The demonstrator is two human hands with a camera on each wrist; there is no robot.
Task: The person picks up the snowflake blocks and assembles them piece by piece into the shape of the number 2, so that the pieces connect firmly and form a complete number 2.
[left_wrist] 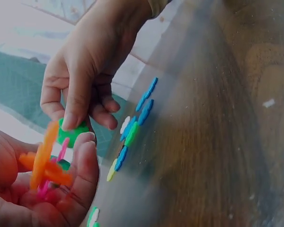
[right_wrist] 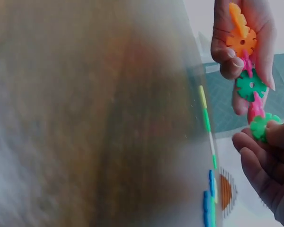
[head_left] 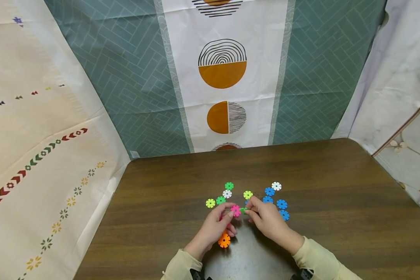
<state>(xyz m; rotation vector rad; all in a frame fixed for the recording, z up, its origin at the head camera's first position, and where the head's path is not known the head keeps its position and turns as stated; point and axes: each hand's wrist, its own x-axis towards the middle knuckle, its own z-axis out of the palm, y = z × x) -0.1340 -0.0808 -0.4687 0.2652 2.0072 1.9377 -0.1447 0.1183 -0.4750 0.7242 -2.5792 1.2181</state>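
Note:
My left hand [head_left: 212,228] holds a short chain of interlocking notched plastic discs above the table. In the right wrist view the chain runs from two orange discs [right_wrist: 242,45] through a pink one to a dark green disc [right_wrist: 246,90] and a second pink disc [right_wrist: 257,108]. At its far end, my right hand [head_left: 270,221] pinches a bright green disc [right_wrist: 259,128] between thumb and fingers, right against that pink disc. From the head, the pink disc [head_left: 236,210] shows beside the left thumb, and an orange disc [head_left: 224,240] hangs below the palm.
Loose discs lie on the brown wooden table [head_left: 154,217] beyond both hands. A yellow disc [head_left: 210,203], green discs [head_left: 221,200] and a white disc [head_left: 227,193] are on the left. Several blue discs [head_left: 281,204] and a white one [head_left: 276,186] lie right. Patterned cloths hang around the table.

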